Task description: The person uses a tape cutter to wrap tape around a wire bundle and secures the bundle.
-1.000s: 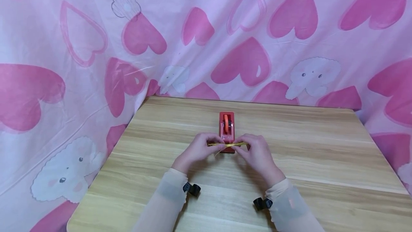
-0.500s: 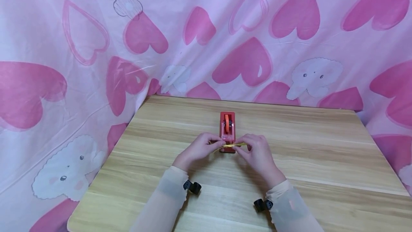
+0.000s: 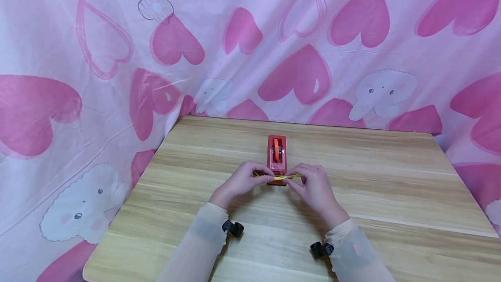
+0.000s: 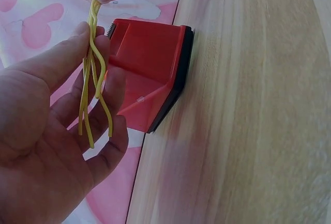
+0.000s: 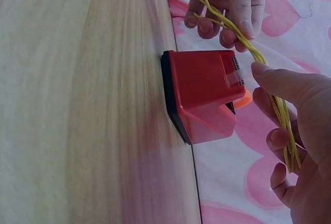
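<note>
A bundle of thin yellow cords (image 5: 257, 54) is stretched between my two hands. My left hand (image 3: 246, 178) pinches one part of it between thumb and forefinger; loose ends hang past that grip in the left wrist view. My right hand (image 3: 313, 184) pinches the bundle close by, its other end lying along the curled fingers in the right wrist view. Just beyond and below the cords stands a red tape dispenser (image 3: 277, 166) with an orange roll core (image 3: 275, 149) and a black base. Neither hand visibly grips the dispenser.
The dispenser stands on a wood-grain table (image 3: 211, 142). A pink curtain (image 3: 242, 73) with hearts hangs behind the table and along its left side. Black wrist cameras (image 3: 234, 228) are strapped to both sleeves.
A loose cord end that hung below my left thumb has been drawn in with the bundle. Both hands stay in nearly the same place.
</note>
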`<state>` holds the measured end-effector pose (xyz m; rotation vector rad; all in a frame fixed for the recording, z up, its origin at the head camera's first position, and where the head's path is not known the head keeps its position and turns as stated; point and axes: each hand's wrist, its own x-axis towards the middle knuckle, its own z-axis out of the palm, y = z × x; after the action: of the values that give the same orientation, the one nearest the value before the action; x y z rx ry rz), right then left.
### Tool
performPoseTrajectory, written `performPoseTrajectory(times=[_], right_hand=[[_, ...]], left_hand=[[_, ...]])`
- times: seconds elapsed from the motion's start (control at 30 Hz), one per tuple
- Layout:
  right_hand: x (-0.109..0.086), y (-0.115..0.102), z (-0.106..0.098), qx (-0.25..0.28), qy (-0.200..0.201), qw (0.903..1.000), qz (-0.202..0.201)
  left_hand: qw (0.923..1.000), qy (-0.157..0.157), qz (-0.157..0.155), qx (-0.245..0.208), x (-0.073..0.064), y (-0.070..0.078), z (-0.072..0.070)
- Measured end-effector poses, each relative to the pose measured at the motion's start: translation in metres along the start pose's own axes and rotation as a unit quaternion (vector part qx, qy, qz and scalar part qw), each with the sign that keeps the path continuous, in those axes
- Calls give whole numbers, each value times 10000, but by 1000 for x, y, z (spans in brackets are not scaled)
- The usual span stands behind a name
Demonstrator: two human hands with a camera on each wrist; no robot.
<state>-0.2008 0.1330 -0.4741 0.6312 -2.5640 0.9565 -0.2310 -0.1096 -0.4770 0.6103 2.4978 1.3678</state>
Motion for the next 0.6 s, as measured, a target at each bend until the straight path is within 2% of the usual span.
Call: performPoseTrajectory(times=[0.17, 0.3, 0.4, 0.5, 0.6], right_hand=[[4, 1, -5, -41, -271, 9996, 71], [10, 1, -12, 159, -786, 9958, 437], [15, 0, -17, 421, -1305, 9866, 880], [20, 0, -22, 650, -1791, 9736, 1261], [23, 2, -24, 883, -2115, 9613, 1529]], left_hand=[[9997, 36, 149, 180, 1, 2, 0], [9994, 52, 310, 157, 1, 5, -1], [9986, 123, 438, 287, 1, 6, 0], [9959, 259, 600, 624, 0, 8, 0], [9919, 380, 712, 981, 0, 11, 2]])
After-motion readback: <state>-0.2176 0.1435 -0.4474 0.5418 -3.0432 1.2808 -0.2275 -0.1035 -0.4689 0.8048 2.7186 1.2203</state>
